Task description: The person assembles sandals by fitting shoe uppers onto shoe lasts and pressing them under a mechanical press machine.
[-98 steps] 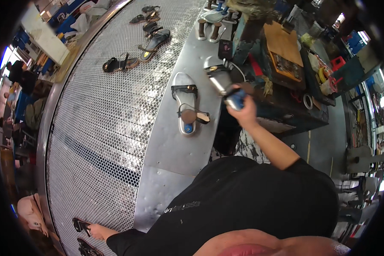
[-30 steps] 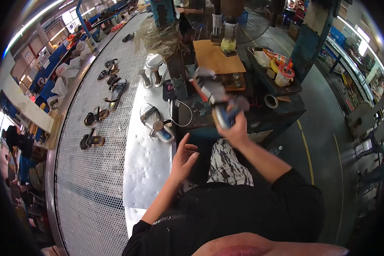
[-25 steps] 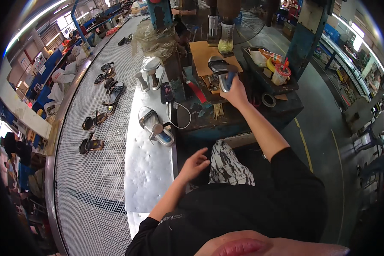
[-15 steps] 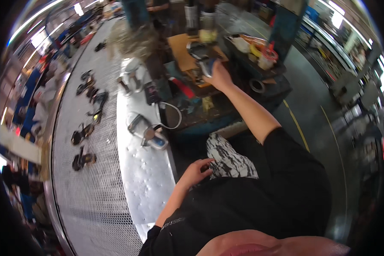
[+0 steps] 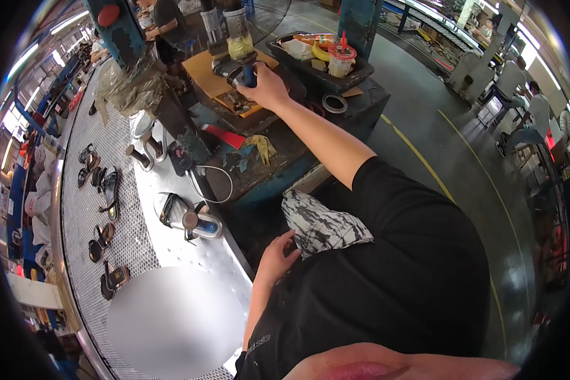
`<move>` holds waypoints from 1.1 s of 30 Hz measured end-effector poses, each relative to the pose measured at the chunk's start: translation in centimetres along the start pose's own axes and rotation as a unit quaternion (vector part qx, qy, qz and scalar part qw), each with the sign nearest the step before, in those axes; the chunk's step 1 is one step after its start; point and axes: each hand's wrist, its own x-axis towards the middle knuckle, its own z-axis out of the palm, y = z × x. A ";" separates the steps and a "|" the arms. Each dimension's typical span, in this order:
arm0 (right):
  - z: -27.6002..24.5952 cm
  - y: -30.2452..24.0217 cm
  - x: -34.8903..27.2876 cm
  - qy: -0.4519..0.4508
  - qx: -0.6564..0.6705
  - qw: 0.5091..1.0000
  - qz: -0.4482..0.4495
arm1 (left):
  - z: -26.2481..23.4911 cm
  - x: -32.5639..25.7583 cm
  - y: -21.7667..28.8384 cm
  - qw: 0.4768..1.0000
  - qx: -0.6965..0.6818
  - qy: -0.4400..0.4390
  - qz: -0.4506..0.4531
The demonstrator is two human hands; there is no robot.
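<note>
1. right hand point(image 5: 269, 88) reaches far forward over the dark, cluttered work surface point(image 5: 310, 136), fingers wrapped tight around a sandal with a blue sole and dark straps point(image 5: 246, 73), held just above a sheet of brown cardboard point(image 5: 212, 69).
2. left hand point(image 5: 278, 256) sits low by the lap, fingers loosely spread, holding nothing, fingertips touching a black-and-white patterned cloth point(image 5: 320, 225) on the knee.
3. second sandal, silver strap and blue insole point(image 5: 190, 218), lies flat on the dimpled metal surface point(image 5: 139, 190) to the left, well apart from both hands.
4. several dark sandals point(image 5: 101, 183) lie scattered on the perforated mesh belt point(image 5: 85, 209) further left.
5. black tray point(image 5: 316, 63) just right of the raised hand carries a clear cup with a red lid point(image 5: 343, 57); a tape roll point(image 5: 334, 103) lies near it.
</note>
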 end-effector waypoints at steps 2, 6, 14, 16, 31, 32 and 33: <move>0.1 0.3 0.6 -0.017 -0.036 0.999 -0.015 | -0.1 0.3 0.2 1.000 -0.009 -0.007 0.008; 0.5 0.3 0.9 -0.029 -0.070 0.996 -0.036 | -0.4 0.2 0.6 1.000 -0.004 -0.015 -0.008; 2.0 1.3 -0.2 -0.009 -0.041 0.999 -0.026 | -0.4 0.5 0.0 1.000 -0.003 -0.028 -0.008; 2.4 1.8 -1.6 -0.001 -0.038 0.998 -0.042 | -0.5 0.3 0.2 1.000 -0.001 -0.025 -0.001; 2.8 2.5 -1.6 -0.017 -0.088 0.996 -0.028 | -0.4 1.1 -0.5 1.000 0.004 -0.016 0.020; 3.2 2.3 -1.7 -0.026 -0.089 0.996 -0.013 | -0.5 0.8 -0.7 1.000 0.008 -0.014 0.020; 3.5 2.3 -1.8 -0.006 -0.098 0.995 -0.029 | -0.5 0.5 -0.9 1.000 0.005 -0.004 0.011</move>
